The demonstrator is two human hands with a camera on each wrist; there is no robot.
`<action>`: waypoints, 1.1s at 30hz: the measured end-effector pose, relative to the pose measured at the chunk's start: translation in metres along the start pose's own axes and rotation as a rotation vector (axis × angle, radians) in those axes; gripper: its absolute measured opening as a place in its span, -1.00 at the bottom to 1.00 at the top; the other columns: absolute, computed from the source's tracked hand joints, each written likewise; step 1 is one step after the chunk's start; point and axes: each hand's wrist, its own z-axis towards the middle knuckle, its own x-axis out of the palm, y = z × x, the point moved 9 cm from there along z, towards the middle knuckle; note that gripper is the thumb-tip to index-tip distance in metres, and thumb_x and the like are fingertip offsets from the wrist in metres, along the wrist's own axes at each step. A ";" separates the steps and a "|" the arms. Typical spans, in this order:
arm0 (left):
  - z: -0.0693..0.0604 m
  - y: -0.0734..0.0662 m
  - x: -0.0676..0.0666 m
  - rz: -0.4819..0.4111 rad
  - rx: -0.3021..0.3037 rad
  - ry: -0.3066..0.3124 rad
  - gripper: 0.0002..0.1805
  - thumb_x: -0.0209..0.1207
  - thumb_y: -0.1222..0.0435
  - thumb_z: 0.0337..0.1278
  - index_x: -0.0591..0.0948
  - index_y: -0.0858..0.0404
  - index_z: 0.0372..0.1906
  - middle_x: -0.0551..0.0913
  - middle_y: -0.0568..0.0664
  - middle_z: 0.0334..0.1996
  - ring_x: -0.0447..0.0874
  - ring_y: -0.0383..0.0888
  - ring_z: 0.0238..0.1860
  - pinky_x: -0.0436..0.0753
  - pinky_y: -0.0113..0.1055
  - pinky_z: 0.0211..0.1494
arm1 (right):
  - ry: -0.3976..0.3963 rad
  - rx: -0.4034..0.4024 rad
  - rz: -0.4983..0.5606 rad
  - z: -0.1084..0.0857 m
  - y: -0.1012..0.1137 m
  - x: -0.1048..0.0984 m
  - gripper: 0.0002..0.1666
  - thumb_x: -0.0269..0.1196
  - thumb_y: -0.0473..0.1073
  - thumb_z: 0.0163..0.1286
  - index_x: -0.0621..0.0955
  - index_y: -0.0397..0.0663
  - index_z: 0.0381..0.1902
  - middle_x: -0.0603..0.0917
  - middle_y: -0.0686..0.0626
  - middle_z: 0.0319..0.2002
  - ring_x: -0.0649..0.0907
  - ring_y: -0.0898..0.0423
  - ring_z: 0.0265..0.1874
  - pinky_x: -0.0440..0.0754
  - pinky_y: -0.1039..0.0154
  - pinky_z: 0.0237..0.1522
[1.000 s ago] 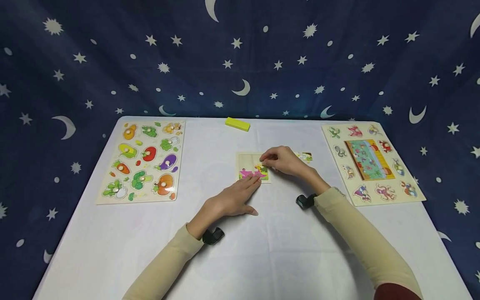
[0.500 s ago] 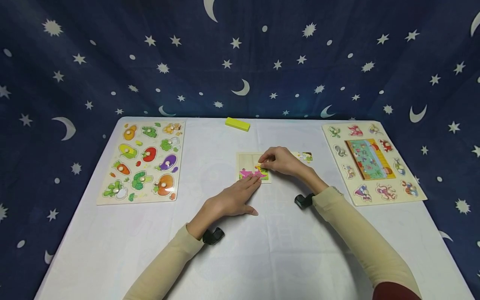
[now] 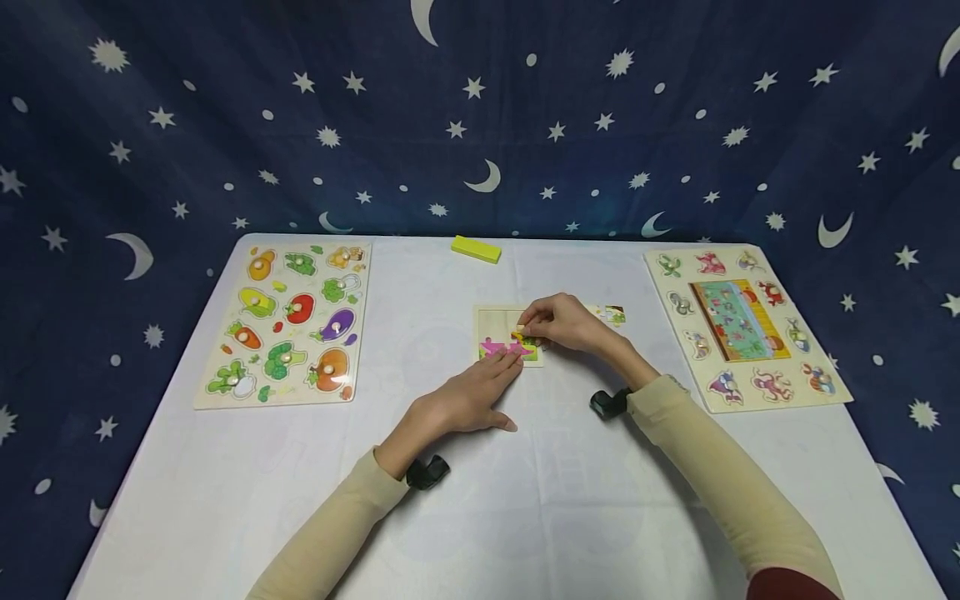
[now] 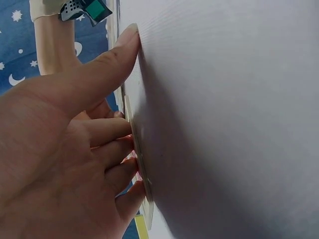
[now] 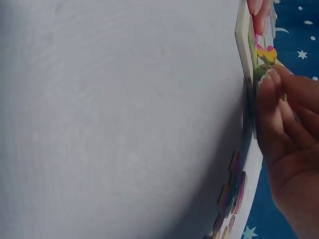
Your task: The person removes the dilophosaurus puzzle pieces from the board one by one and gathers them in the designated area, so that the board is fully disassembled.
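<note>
A small wooden puzzle tray (image 3: 492,320) lies mid-table, with pink and green puzzle pieces (image 3: 495,347) along its near side. My left hand (image 3: 472,398) rests its straight fingertips on that near edge, thumb spread out over the cloth. Over the tray's right part, my right hand (image 3: 566,322) pinches a yellow and green puzzle piece (image 5: 265,59) between thumb and fingers. That piece sits tilted at the tray in the right wrist view, partly hidden by the fingertips. Just beyond the right hand lie loose puzzle pieces (image 3: 615,315), partly covered by it.
A vegetable peg board (image 3: 303,283) lies on the left of the white-covered table (image 3: 450,517). On the right is a sea-animal board (image 3: 678,325). A yellow block (image 3: 476,249) lies near the back edge, before a dark blue star curtain (image 3: 390,158).
My right hand has shifted slightly left over the tray with the puzzle piece, which now sits at a somewhat different angle. The left hand stays in place.
</note>
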 end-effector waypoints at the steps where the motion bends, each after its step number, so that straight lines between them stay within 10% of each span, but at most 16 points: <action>1: 0.000 0.000 0.000 0.001 0.000 0.001 0.05 0.33 0.00 0.31 0.00 0.31 0.66 -0.16 0.06 0.69 -0.26 -0.01 0.70 -0.04 -0.08 0.70 | -0.009 -0.004 0.007 -0.001 -0.001 -0.001 -0.79 0.34 -0.23 0.44 0.74 -0.22 -0.05 0.80 -0.10 -0.31 0.68 0.11 -0.48 0.68 0.27 -0.39; 33: 0.000 0.000 -0.001 -0.033 -0.007 -0.020 0.07 0.37 0.03 0.27 0.01 0.29 0.66 -0.11 0.05 0.69 -0.24 0.00 0.70 -0.02 -0.05 0.70 | -0.254 0.147 -0.038 -0.090 -0.079 -0.087 -0.70 0.24 -0.10 0.55 0.73 -0.13 0.08 0.72 -0.15 -0.30 0.59 0.05 -0.42 0.56 0.28 -0.46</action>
